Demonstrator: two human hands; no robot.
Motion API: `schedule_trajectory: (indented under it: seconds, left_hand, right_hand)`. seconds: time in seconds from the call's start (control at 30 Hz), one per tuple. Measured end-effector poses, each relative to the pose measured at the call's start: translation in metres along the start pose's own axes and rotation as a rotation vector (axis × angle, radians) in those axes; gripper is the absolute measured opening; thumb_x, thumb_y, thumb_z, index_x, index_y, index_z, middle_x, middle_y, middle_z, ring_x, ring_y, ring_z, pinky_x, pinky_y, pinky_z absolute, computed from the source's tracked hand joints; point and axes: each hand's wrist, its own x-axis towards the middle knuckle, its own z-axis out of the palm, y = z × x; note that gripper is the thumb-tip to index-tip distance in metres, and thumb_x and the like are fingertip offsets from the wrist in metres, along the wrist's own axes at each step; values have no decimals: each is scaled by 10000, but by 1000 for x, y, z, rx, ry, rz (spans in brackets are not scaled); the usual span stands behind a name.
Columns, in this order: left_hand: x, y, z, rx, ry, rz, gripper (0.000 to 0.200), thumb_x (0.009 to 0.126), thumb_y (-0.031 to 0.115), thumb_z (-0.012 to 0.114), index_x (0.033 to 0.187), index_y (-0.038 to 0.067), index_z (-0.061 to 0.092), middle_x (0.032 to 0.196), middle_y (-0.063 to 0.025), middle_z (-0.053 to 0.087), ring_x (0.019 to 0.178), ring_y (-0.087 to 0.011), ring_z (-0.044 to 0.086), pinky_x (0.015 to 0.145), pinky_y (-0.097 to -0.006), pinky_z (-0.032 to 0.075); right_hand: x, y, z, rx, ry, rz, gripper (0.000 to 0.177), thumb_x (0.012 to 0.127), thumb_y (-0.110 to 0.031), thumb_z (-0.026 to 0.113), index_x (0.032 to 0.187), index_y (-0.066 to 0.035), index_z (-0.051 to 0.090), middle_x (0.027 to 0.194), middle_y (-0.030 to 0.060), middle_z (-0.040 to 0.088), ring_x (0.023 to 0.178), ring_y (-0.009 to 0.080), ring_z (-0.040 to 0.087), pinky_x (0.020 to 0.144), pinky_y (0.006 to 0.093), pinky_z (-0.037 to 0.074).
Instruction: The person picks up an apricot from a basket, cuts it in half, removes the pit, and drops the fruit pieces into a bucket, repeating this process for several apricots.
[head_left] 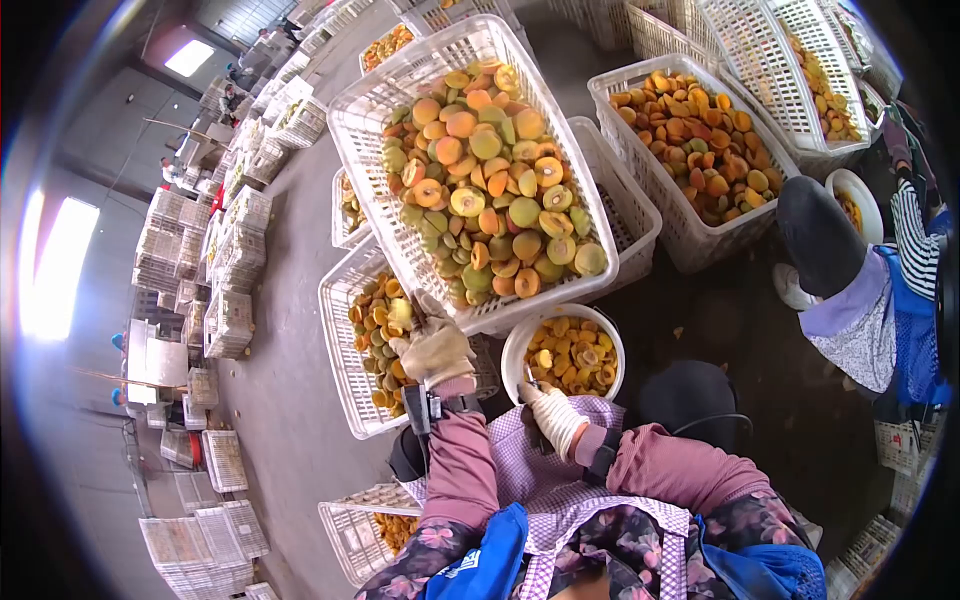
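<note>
My left hand (438, 352), in a soiled light glove, is over the near edge of a white crate of apricot halves (374, 335). A pale yellow apricot half (400, 314) shows between its thumb and fingers. My right hand (553, 418), gloved with a white wrapped cuff, is closed around a small knife (529, 376) at the rim of a white bucket (513, 350). Cut orange apricot pieces (573, 357) lie inside the bucket. Just beyond both hands, a large tilted crate (362, 150) holds whole and halved apricots (487, 190). The right fingers are partly hidden.
Another crate of apricot halves (700, 232) stands at the right, near stacked crates (735, 60). A co-worker (850, 300) sits at far right beside a white bucket (876, 220). A low crate (345, 535) is at my left side. Crate stacks (235, 250) line the floor at left.
</note>
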Motion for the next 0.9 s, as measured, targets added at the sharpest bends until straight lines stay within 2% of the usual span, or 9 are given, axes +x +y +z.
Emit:
schedule_trajectory:
  seconds: [0.17,0.27,0.37,0.43,0.5,0.57,0.6,0.63,0.9]
  left_hand:
    - [102,80,84,-1149,-262,115,416,813,179,562,1200,61,462,921,-157,615,897,-338,594,869,-386,456]
    - [90,89,93,-792,245,296,465,732,132,648,1164,57,493,965,-186,606,884,-322,591,821,-377,466]
    - [87,66,57,-814,-48,287,595,668,128,706,1205,65,458,926,-194,598,858,-317,585,782,-369,479]
    - [107,57,117,-2404,-789,-216,410,766,46,628,1147,83,480,895,-96,574,829,-234,584,740,-292,495]
    - [56,52,96,-2016,-60,220,240,851,50,548,1085,95,525,927,-62,560,849,-172,567,728,-252,487]
    - [15,46,53,-2639,-603,-191,217,900,126,508,1116,105,522,986,-70,563,905,-160,560,750,-251,487]
    - [-15,37,2,-2256,-581,204,226,924,187,472,1116,83,529,1002,-79,582,904,-166,572,749,-270,492]
    - [-23,37,10,-2643,-950,-13,241,925,208,462,1075,39,546,998,-95,605,880,-183,589,773,-301,492]
    - [-70,31,-4,-2314,-732,-39,387,854,330,566,1043,-7,538,954,-121,611,870,-219,598,803,-318,483]
  right_hand:
    - [8,-6,0,-55,26,-52,296,870,-333,501,890,-38,520,594,32,480,452,148,436,424,305,374]
    - [7,-5,1,-59,51,-87,286,869,-323,506,898,-39,520,599,30,478,457,145,434,424,301,372]
    - [15,-3,-1,-115,35,-135,279,869,-319,516,906,-42,521,604,27,476,457,142,430,418,297,365]
    - [18,-6,-2,-2,91,-201,295,873,-334,517,917,-42,524,622,35,495,473,138,447,435,293,379]
    - [16,-17,-5,-4,80,-189,355,876,-371,517,956,-26,528,658,50,530,524,153,491,484,307,417]
    - [29,-14,-7,-194,239,-461,434,878,-414,505,1025,-6,516,705,84,564,606,169,540,544,334,446]
    - [18,-29,-1,-173,225,-443,507,872,-451,499,1078,12,495,739,162,589,676,265,589,604,374,460]
    - [46,-13,-13,-430,279,-498,531,874,-449,487,1130,15,459,802,266,596,769,375,609,654,421,466]
    - [8,-31,-2,-1017,309,-515,479,891,-360,447,1165,32,408,789,290,606,779,430,607,711,481,475]
